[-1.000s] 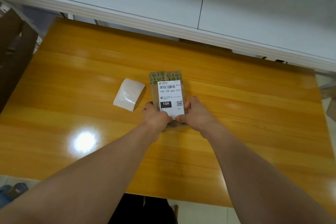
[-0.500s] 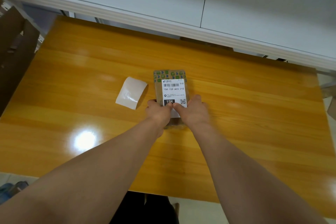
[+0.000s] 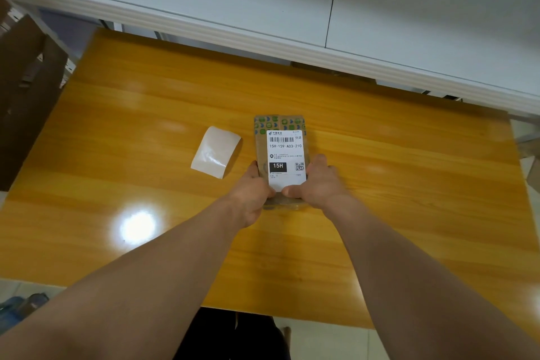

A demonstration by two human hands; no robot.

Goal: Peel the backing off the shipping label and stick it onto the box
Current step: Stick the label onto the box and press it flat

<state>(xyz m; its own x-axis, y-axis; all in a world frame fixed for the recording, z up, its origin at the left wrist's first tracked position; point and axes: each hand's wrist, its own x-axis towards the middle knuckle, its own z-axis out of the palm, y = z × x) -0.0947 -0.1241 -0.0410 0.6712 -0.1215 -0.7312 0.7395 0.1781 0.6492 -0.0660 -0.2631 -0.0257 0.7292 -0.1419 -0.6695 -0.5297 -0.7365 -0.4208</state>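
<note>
A small brown cardboard box (image 3: 260, 146) with green printed tape lies flat at the middle of the orange table (image 3: 380, 169). The white shipping label (image 3: 285, 152), with barcode, "15H" block and QR code, lies on the box's top face. My left hand (image 3: 252, 190) grips the box's near left side, thumb on the label's bottom left corner. My right hand (image 3: 318, 184) holds the near right side, thumb pressing the label's bottom edge. The peeled glossy backing sheet (image 3: 214, 152) lies curled on the table, left of the box.
A white wall with a ledge (image 3: 263, 38) runs behind the table's far edge. Brown cardboard pieces (image 3: 26, 96) stand off the table's left side. A lamp glare (image 3: 137, 226) shines on the near left tabletop. Tiled floor shows below the near edge.
Both thumbs slid up over the label's lower half half a second ago, then came back down to its bottom edge. Box and backing sheet stayed in place.
</note>
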